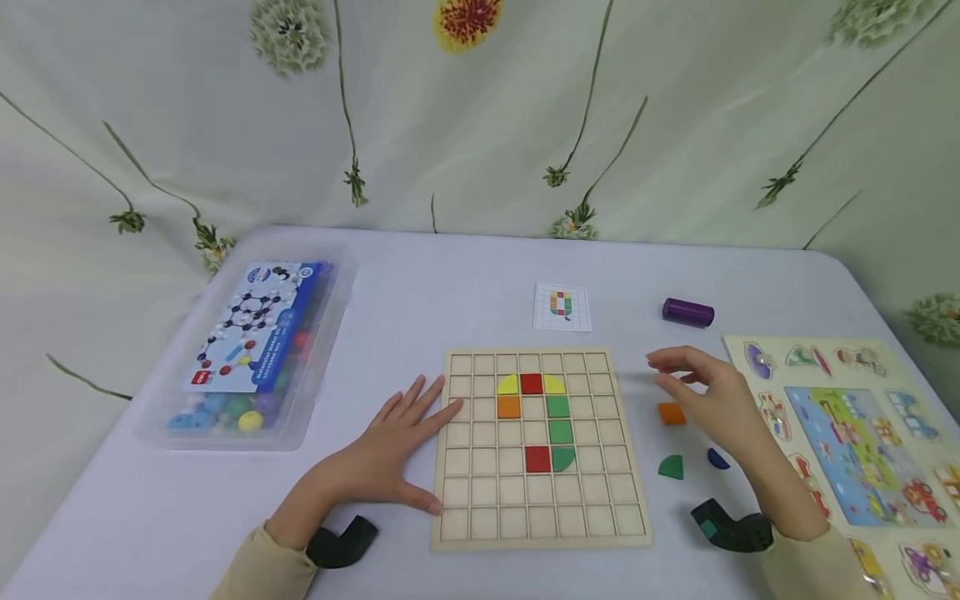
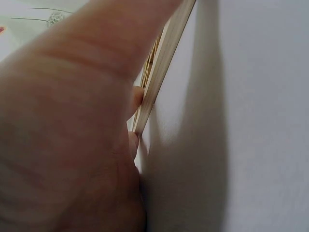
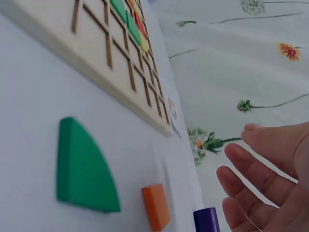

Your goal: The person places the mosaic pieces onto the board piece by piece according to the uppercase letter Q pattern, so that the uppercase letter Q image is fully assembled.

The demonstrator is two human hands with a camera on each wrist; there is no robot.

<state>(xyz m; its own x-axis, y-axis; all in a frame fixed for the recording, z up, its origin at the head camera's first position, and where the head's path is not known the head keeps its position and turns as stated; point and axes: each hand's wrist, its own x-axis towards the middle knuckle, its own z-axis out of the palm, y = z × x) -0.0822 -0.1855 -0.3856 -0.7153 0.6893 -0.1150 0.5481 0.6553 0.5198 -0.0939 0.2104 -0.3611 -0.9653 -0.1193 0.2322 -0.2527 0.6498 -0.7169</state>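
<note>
A square wooden grid board (image 1: 480, 492) lies mid-table with red, yellow, orange and green pieces set in some of its cells. My left hand (image 1: 393, 446) is spread flat at the board's left edge, thumb and forefinger touching it. Raised above the table right of the board, my right hand (image 1: 708, 400) has loosely bent fingers and holds nothing. Beneath and beside it lie an orange square piece (image 1: 672, 414), a green quarter-round piece (image 3: 84, 169) and a blue half-round piece (image 1: 717, 458).
Behind the board lies a pattern card (image 1: 562, 306). A purple cylinder (image 1: 687, 312) rests at the back right. A picture puzzle board (image 1: 862, 433) occupies the right side. On the left stands a clear plastic box (image 1: 292, 417) with a molecular model label and coloured balls inside.
</note>
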